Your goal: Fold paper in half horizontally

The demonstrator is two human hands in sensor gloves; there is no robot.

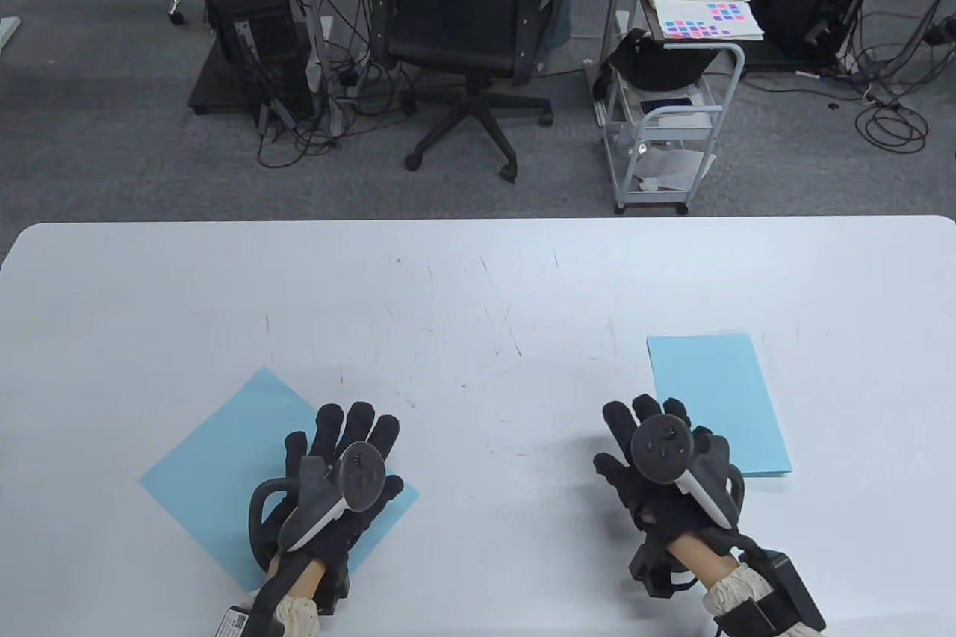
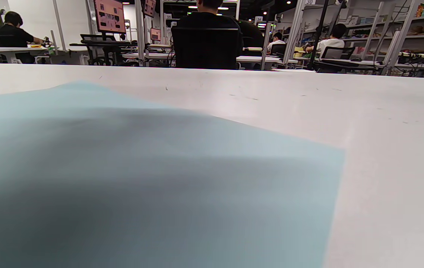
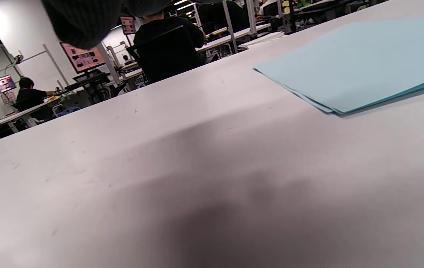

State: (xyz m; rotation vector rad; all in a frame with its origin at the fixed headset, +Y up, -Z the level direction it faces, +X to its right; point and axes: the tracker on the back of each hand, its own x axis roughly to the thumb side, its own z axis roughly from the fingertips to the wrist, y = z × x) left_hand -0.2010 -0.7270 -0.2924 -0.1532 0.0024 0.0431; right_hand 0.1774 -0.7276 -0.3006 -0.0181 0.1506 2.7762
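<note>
A light blue paper sheet [image 1: 224,465] lies flat on the white table [image 1: 478,278] at the front left, turned like a diamond. My left hand [image 1: 351,435] rests on its right part with the fingers spread flat. The sheet fills the left wrist view [image 2: 160,178], where no fingers show. A second light blue paper [image 1: 717,398], folded with stacked edges, lies at the front right and shows in the right wrist view [image 3: 357,63]. My right hand [image 1: 657,428] lies open on the bare table just left of it, holding nothing.
Beyond the table's far edge stand an office chair [image 1: 463,17], a white trolley [image 1: 665,122] with papers on top, and a computer tower [image 1: 246,17] with cables.
</note>
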